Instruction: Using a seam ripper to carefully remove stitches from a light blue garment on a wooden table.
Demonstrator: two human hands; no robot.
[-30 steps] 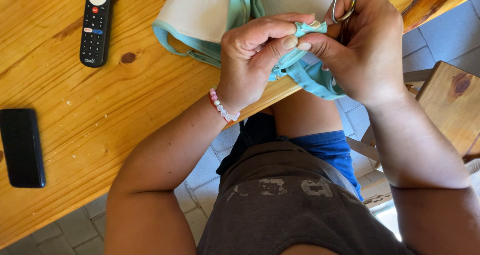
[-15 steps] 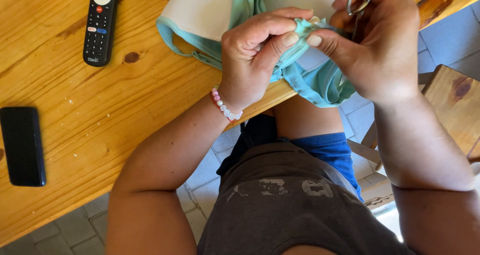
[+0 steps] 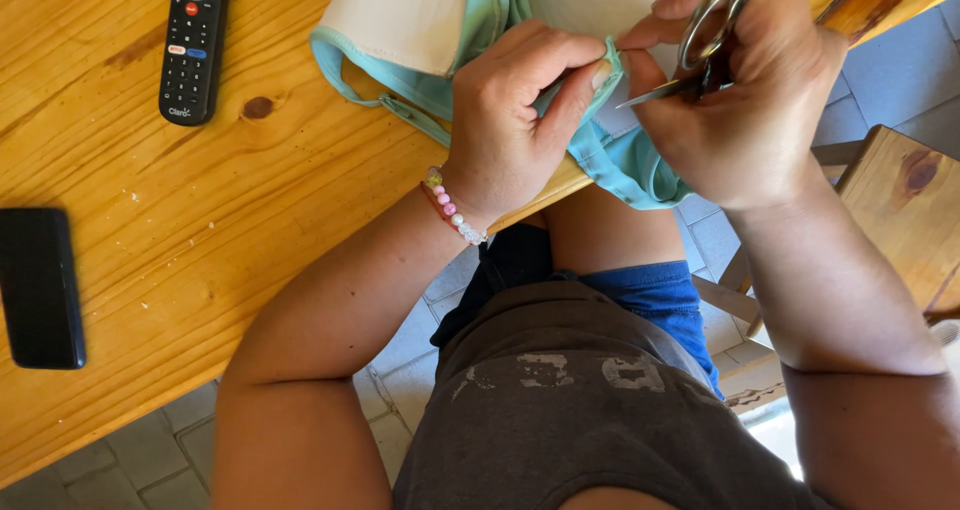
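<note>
The person's lap is nearest, in a dark grey shirt and blue shorts. Above it, at the edge of the yellow wooden tabletop, both hands work close together. The left hand wears a pink and white bead bracelet on its wrist. Its grip is pressed together, pinching the edge of a soft light blue and white piece of cloth. The right hand is just beside it. Its grip is closed around small silver metal scissors, with a finger through one ring. The scissor tip touches the cloth edge between the two hands.

The cloth lies on the tabletop, and part of it hangs over the edge above the lap.

Well away to the left, a flat black phone lies on the tabletop. Farther up lies a long black remote control.
</note>
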